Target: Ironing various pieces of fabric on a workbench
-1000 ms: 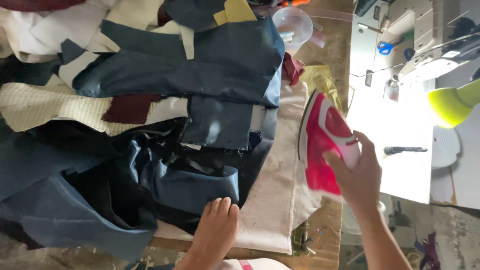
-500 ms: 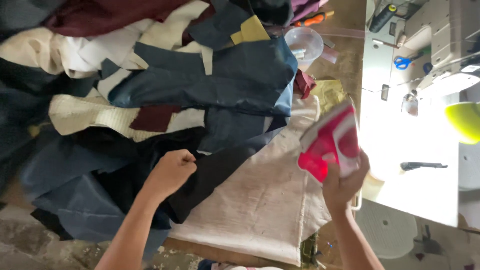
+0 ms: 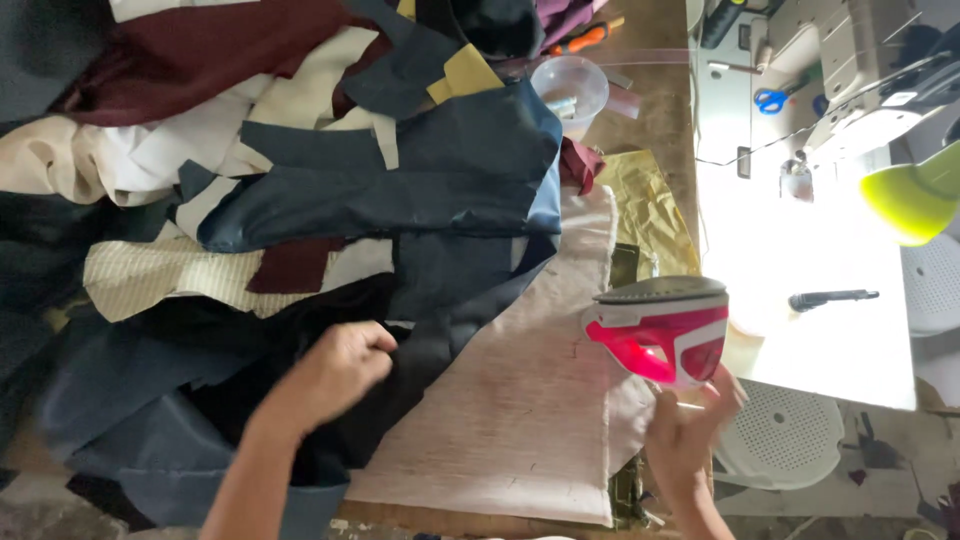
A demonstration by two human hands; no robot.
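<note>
Our right hand (image 3: 690,435) fingers curl around the pink iron (image 3: 662,332), left hand (image 3: 335,370) pinches dark fabric (image 3: 420,320) | wooden bench (image 3: 660,110), beige pressing cloth (image 3: 520,400), sewing machine (image 3: 860,70) beyond | iron: pink-white body, grey soleplate up | long axis sideways, nose pointing left over the cloth edge

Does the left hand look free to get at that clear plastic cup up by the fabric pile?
Probably not right away. The left hand is gripping dark fabric, and the clear plastic cup sits at the far side, beyond the heaped navy pieces. Nothing covers the cup, though.
</note>
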